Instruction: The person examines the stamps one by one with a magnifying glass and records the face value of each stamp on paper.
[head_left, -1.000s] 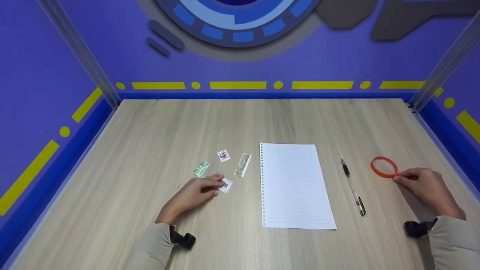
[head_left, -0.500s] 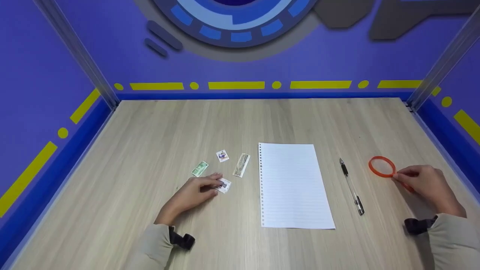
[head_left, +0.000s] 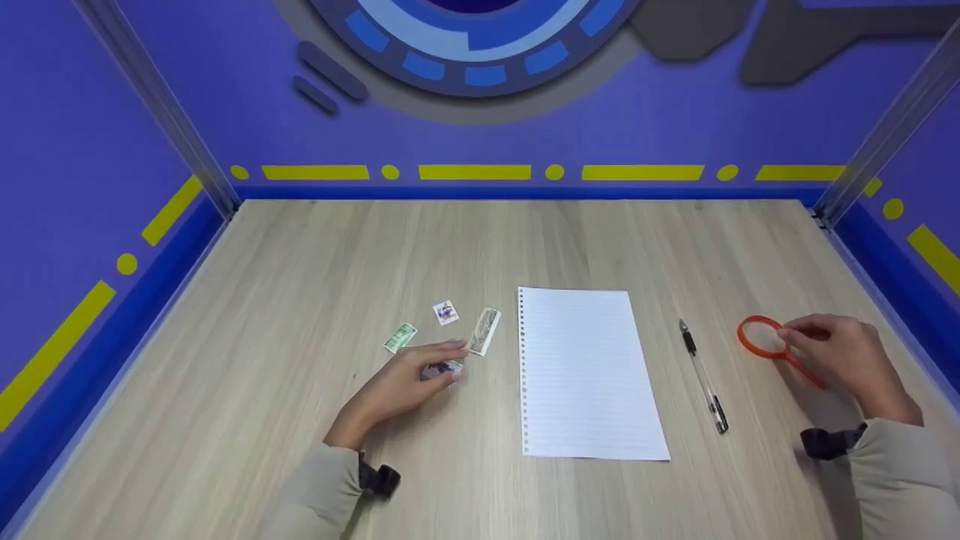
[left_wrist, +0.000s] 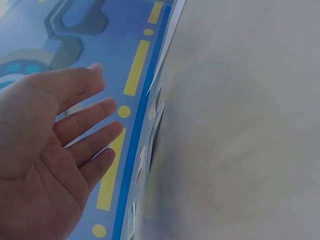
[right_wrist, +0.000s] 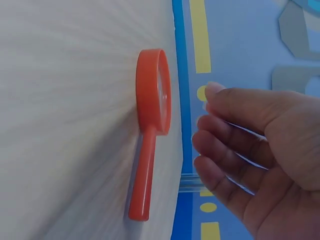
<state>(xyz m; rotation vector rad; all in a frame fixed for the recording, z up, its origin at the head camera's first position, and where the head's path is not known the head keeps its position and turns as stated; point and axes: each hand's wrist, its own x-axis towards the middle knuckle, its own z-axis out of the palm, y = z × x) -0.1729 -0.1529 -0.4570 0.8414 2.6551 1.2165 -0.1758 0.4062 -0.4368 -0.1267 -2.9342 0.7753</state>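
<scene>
Currently, the orange-red magnifying glass (right_wrist: 150,131) lies at the right of the table (head_left: 337,262), its long axis diagonal: lens ring toward the far left, handle toward the near right. Its ring is round and deep-rimmed, the lens clear, the handle a slim, smooth, glossy rod. The right hand (head_left: 847,356) is poised above it, palm inward, thumb and forefinger tips close together, other fingers loosely bent; it holds nothing, and the right wrist view shows a gap to the ring.

The left hand (head_left: 409,379) hovers over a small printed slip (head_left: 444,368), thumb and fingers parted, grasping nothing. Just beyond it lie a green slip (head_left: 401,338), a white-bordered picture slip (head_left: 445,313) and a long grey slip (head_left: 484,331); in the left wrist view, paper edges lift slightly.

Between the hands lies a ruled sheet (head_left: 589,375), perforated along its left edge. Right of it, a clear-barrelled pen (head_left: 703,375) points its tip away from the person. The tabletop is pale, streaked wood grain
</scene>
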